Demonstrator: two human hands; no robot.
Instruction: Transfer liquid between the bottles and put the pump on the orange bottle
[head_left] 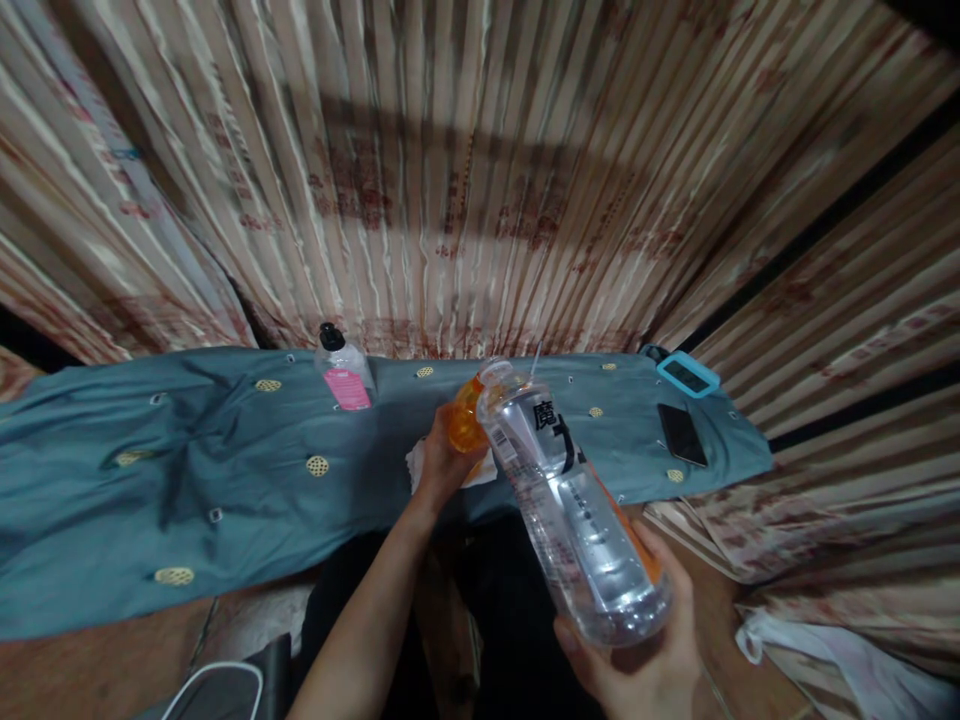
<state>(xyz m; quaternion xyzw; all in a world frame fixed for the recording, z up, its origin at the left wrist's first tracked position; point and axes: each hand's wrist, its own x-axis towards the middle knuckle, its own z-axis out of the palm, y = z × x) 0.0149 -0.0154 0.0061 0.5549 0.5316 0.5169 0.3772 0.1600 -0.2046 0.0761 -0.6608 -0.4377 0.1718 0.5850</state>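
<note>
A right hand (645, 650) tilts a clear plastic bottle (570, 500), its mouth at an orange container (465, 415) gripped by the left hand (442, 460) above a blue-clothed bench (187, 470).

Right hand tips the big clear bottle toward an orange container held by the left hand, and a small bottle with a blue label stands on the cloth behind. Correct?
Not quite. In the head view the small bottle carries a pink label, not blue. The rest holds: the right hand tilts the clear bottle toward the orange container in the left hand.
</note>
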